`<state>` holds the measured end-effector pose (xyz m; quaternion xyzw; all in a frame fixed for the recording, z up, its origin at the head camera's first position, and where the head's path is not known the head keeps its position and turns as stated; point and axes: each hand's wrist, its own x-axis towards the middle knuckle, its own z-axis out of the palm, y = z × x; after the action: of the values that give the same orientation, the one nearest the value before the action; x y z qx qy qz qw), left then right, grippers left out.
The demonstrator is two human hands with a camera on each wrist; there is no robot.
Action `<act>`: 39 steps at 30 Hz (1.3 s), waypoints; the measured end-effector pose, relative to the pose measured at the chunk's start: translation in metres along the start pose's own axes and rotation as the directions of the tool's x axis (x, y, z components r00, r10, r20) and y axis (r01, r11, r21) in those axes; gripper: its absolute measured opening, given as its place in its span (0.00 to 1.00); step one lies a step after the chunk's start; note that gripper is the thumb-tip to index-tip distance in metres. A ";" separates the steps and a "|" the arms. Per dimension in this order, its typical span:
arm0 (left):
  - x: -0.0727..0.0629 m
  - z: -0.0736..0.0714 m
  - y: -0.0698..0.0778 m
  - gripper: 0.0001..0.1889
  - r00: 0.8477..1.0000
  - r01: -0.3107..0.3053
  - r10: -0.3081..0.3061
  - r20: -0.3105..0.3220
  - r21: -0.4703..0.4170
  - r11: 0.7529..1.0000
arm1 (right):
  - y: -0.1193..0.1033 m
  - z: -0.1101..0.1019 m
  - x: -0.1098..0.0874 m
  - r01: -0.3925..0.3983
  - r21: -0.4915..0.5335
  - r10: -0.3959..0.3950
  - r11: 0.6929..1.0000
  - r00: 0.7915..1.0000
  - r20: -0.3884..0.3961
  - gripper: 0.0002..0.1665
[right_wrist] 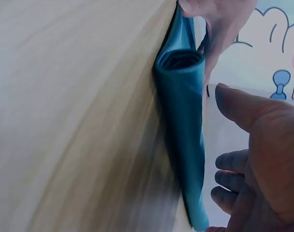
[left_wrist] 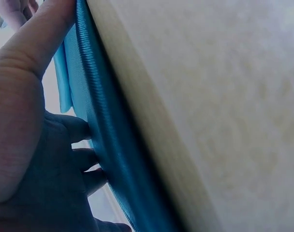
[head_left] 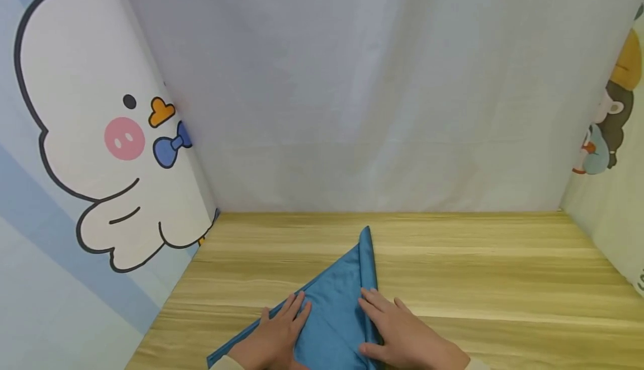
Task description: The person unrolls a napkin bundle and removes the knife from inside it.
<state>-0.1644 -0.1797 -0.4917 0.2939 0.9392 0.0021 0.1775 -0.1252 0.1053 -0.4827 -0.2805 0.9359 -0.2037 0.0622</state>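
Note:
A blue satin-like cloth [head_left: 329, 297], folded to a triangle, lies on the table with its right edge rolled into a narrow tube. Spread fingers of my left hand [head_left: 276, 331] rest on the cloth's left part, beside its slanted edge. On the right, my right hand [head_left: 410, 331] is at the rolled edge [head_left: 368, 264], fingertips over it and thumb lower down. The right wrist view shows the open spiral end of the roll [right_wrist: 181, 96], with relaxed, extended fingers beside it. In the left wrist view the cloth's layered edge [left_wrist: 106, 125] runs along the fingertips.
The wood-grain table [head_left: 478, 280] extends to both sides and behind the cloth. A pale curtain [head_left: 377, 90] hangs along its back edge. A cartoon duck panel [head_left: 75, 107] stands at the left, and another printed panel [head_left: 609, 202] at the right.

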 end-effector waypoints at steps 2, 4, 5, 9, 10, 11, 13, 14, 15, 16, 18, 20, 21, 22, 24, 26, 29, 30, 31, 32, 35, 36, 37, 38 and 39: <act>0.000 -0.001 0.001 0.62 1.000 0.005 -0.005 0.000 0.002 1.000 | -0.004 0.000 0.004 0.010 -0.011 -0.010 1.000 1.000 0.006 0.49; -0.001 -0.002 0.002 0.62 1.000 0.012 -0.012 0.002 0.001 1.000 | -0.007 0.001 0.008 0.021 -0.024 -0.020 0.999 1.000 0.019 0.50; -0.001 -0.002 0.002 0.62 1.000 0.014 -0.014 0.001 0.000 1.000 | -0.008 0.003 0.010 0.025 -0.033 -0.024 0.999 0.999 0.027 0.50; -0.001 -0.001 0.002 0.63 1.000 0.011 -0.011 -0.007 -0.003 1.000 | -0.011 0.008 0.018 0.033 -0.070 -0.029 0.997 0.998 0.053 0.53; -0.002 -0.001 0.001 0.63 1.000 0.009 -0.009 -0.011 -0.003 1.000 | -0.012 0.009 0.019 0.032 -0.077 -0.028 0.997 0.998 0.058 0.53; -0.002 0.000 0.001 0.63 1.000 0.006 -0.006 -0.015 -0.005 1.000 | -0.012 0.011 0.021 0.030 -0.088 -0.024 0.996 0.998 0.063 0.54; -0.002 0.001 0.000 0.63 1.000 0.001 -0.001 -0.020 -0.006 1.000 | -0.012 0.013 0.022 0.024 -0.099 -0.017 0.995 0.998 0.067 0.56; -0.002 0.001 0.000 0.63 1.000 0.000 0.000 -0.020 -0.005 1.000 | -0.012 0.014 0.023 0.021 -0.104 -0.013 0.994 0.998 0.069 0.57; -0.002 0.001 0.000 0.62 1.000 -0.002 0.002 -0.022 -0.005 1.000 | -0.012 0.015 0.023 0.018 -0.109 -0.010 0.994 0.998 0.070 0.57; -0.002 0.001 0.000 0.62 1.000 -0.004 0.004 -0.023 -0.006 1.000 | -0.011 0.015 0.024 0.013 -0.116 -0.005 0.993 0.997 0.071 0.58; -0.003 0.000 0.000 0.62 1.000 -0.008 0.008 -0.025 -0.003 1.000 | -0.010 0.017 0.024 0.008 -0.127 0.001 0.992 0.997 0.071 0.59; -0.003 -0.001 0.001 0.62 1.000 -0.010 0.010 -0.026 0.002 1.000 | -0.009 0.017 0.024 0.002 -0.133 0.008 0.991 0.997 0.071 0.59; -0.003 -0.002 0.001 0.62 1.000 -0.011 0.011 -0.026 0.004 1.000 | -0.009 0.017 0.024 -0.001 -0.135 0.011 0.991 0.997 0.071 0.59; -0.003 -0.002 0.001 0.62 1.000 -0.010 0.010 -0.024 0.005 1.000 | -0.008 0.017 0.024 -0.004 -0.136 0.014 0.991 0.997 0.070 0.60; -0.003 -0.003 0.001 0.62 1.000 -0.005 0.005 -0.019 0.005 1.000 | -0.007 0.017 0.023 -0.008 -0.137 0.018 0.991 0.997 0.069 0.60; -0.003 -0.003 0.001 0.62 1.000 0.000 0.000 -0.015 0.002 1.000 | -0.006 0.017 0.023 -0.014 -0.134 0.023 0.991 0.997 0.069 0.61; -0.002 -0.003 0.001 0.62 1.000 0.005 -0.005 -0.009 -0.005 1.000 | -0.004 0.017 0.022 -0.025 -0.126 0.035 0.992 0.997 0.073 0.61; -0.002 -0.003 0.002 0.62 1.000 0.007 -0.007 -0.006 -0.006 1.000 | -0.004 0.017 0.021 -0.029 -0.123 0.038 0.992 0.997 0.074 0.61; -0.003 -0.004 0.002 0.62 1.000 0.008 -0.008 -0.004 -0.008 1.000 | -0.003 0.017 0.021 -0.033 -0.117 0.042 0.993 0.996 0.077 0.61; -0.003 -0.004 0.002 0.62 1.000 0.008 -0.008 -0.004 -0.009 1.000 | -0.003 0.017 0.021 -0.035 -0.113 0.044 0.993 0.996 0.077 0.61; -0.003 -0.004 0.002 0.62 1.000 0.010 -0.010 -0.003 -0.008 1.000 | -0.001 0.017 0.019 -0.036 -0.111 0.045 0.993 0.996 0.074 0.62; -0.003 -0.003 0.002 0.61 1.000 0.009 -0.009 -0.004 -0.008 1.000 | -0.001 0.017 0.019 -0.036 -0.113 0.044 0.993 0.996 0.072 0.62; -0.003 -0.003 0.001 0.61 1.000 0.006 -0.006 -0.008 -0.007 1.000 | 0.000 0.017 0.019 -0.036 -0.114 0.044 0.993 0.997 0.070 0.62; -0.003 -0.002 0.001 0.61 1.000 0.004 -0.004 -0.011 -0.006 1.000 | 0.000 0.017 0.018 -0.036 -0.114 0.044 0.993 0.997 0.067 0.62; -0.003 -0.002 0.000 0.61 1.000 0.003 -0.003 -0.014 -0.004 1.000 | 0.001 0.017 0.018 -0.036 -0.112 0.044 0.993 0.997 0.066 0.62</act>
<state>-0.1627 -0.1810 -0.4888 0.2923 0.9408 0.0061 0.1713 -0.1366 0.0901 -0.4984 -0.2714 0.9486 -0.1402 0.0827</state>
